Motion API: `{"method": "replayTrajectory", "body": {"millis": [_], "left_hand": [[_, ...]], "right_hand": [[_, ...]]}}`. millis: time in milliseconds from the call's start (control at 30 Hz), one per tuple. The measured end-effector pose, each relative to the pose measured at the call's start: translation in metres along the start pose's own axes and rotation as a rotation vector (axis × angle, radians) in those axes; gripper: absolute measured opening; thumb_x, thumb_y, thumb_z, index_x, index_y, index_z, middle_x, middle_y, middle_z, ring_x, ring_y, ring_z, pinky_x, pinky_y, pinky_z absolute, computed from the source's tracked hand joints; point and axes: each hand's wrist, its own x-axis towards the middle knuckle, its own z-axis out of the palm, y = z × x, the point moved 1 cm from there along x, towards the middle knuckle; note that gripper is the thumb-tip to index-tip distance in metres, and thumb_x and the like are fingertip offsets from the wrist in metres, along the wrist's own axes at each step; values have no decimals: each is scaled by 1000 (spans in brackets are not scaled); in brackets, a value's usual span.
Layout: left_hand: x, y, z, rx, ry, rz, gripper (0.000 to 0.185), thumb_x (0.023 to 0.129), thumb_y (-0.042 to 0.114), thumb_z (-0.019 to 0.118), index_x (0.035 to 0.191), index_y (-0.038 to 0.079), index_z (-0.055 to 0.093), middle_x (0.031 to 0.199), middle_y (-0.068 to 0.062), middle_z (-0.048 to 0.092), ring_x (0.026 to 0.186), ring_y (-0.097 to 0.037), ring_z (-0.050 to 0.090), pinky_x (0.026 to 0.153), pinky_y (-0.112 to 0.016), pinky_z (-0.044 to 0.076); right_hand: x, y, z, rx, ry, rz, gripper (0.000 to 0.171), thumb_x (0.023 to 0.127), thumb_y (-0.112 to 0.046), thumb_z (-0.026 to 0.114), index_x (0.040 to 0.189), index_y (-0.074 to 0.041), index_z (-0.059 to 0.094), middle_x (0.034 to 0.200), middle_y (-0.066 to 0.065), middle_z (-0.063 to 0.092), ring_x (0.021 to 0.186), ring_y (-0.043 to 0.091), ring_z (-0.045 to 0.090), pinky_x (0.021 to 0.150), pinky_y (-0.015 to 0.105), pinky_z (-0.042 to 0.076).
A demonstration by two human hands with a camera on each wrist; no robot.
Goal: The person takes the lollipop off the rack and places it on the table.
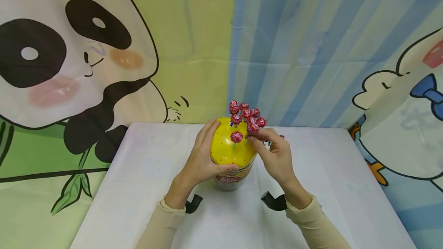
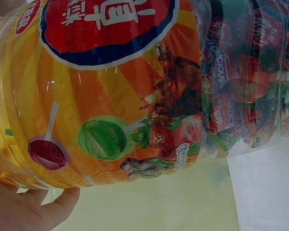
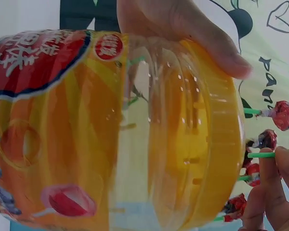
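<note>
A clear plastic lollipop jar (image 1: 231, 181) stands upright on the table, with a printed orange label and a domed yellow lid (image 1: 223, 151) pierced by small holes. My left hand (image 1: 202, 160) grips the lid from the left, thumb across its front. With thumb and fingertips, my right hand (image 1: 277, 156) pinches a lollipop (image 3: 262, 155) by its green stick, the stick's end close to the lid. Several red-wrapped lollipops (image 1: 237, 137) stand on the lid, sticks down. Wrapped candies (image 2: 250, 82) show through the jar's lower part in the left wrist view.
The white table (image 1: 138, 203) carries the jar near its back edge. Behind hangs a cloth backdrop (image 1: 194, 49) with cartoon animals and stripes. Black curved wrist mounts (image 1: 273, 201) stick out from both wrists. A red wrapper tip shows just beyond the right hand.
</note>
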Motion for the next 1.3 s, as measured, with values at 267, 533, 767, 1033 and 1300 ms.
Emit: {"method": "replayTrajectory", "body": {"millis": [267, 533, 767, 1033, 1300], "left_hand": [[0, 0, 0, -1, 3, -7, 125, 63, 53, 92, 161, 25, 20, 164, -3, 16, 143, -22, 28, 105, -52, 42], [1, 0, 1, -2, 4, -15, 125, 62, 51, 93, 161, 25, 21, 164, 7, 13, 144, -21, 27, 104, -52, 42], [0, 0, 1, -4, 6, -5, 123, 64, 54, 92, 161, 24, 21, 164, -2, 17, 143, -24, 28, 103, -53, 43], [0, 0, 2, -12, 9, -8, 122, 64, 53, 91, 160, 26, 21, 163, -7, 19, 143, -23, 28, 103, -52, 43], [0, 0, 1, -9, 10, -9, 123, 64, 52, 92, 160, 26, 21, 164, -3, 17, 143, -23, 27, 104, -52, 43]], "right_hand": [[-2, 3, -12, 5, 49, -3, 29, 84, 22, 66, 106, 5, 71, 102, 17, 70, 94, 18, 58, 81, 26, 46], [-4, -7, -27, -104, 94, 25, 18, 87, 20, 63, 101, 10, 69, 98, 24, 69, 91, 11, 57, 76, 26, 39], [-10, 19, -52, -204, 161, 156, 11, 92, 9, 66, 101, 8, 70, 99, 24, 69, 90, 8, 57, 73, 27, 38], [-25, 104, -91, -275, 183, 385, 22, 94, -6, 70, 114, 2, 71, 97, 17, 72, 80, 6, 59, 62, 22, 41], [-39, 176, -120, -371, 128, 690, 32, 99, -27, 66, 121, -4, 70, 104, 18, 71, 87, 17, 56, 68, 30, 44]]}}
